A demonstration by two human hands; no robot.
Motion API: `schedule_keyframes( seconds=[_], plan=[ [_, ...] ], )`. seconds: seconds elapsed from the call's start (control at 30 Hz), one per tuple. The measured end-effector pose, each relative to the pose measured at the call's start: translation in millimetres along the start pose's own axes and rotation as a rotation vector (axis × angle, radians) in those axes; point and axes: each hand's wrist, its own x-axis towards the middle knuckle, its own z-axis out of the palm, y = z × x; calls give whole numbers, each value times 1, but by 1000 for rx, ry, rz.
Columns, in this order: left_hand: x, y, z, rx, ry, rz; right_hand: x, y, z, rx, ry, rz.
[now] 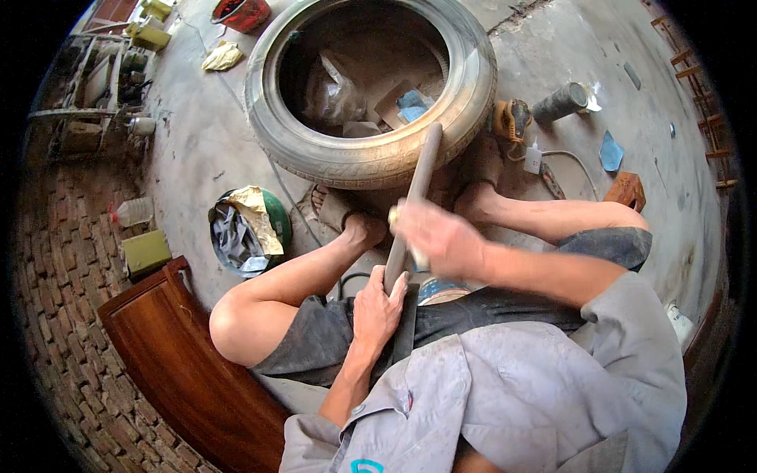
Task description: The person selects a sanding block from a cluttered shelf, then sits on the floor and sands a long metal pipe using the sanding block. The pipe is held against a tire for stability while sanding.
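Note:
A long grey-brown bar (426, 162) slants up from my lap, its far end over the near edge of a worn tyre (319, 154) lying on its side. My left hand (374, 311) is closed round the bar's near end. Farther up, my right hand (445, 240) is blurred by motion and wraps over the bar. A small yellowish folded piece (395, 214) shows at its fingers, pressed against the bar; its kind is too blurred to tell. Inside the tyre lie a clear plastic bag (335, 94) and blue scraps (412, 105).
A green bucket (277, 221) of crumpled sheets stands left of my leg, near a brown wooden panel (185, 347). To the right are an orange sander (512, 120), a grey cylinder (560, 102), a white plug (533, 160) with cord and a blue scrap (610, 152). A red bucket (240, 14) stands far left.

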Motion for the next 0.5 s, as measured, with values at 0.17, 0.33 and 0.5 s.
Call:
schedule_keyframes(
  seconds=[0.17,0.33,0.5],
  plan=[
    [-1,-7,4,141,16,42,28,86,-35,-200,-28,111],
    [1,-17,7,75,26,141,11,27,-9,-117,-68,59],
    [0,-7,6,102,-8,14,12,48,-23,-131,-95,-11]
  ],
)
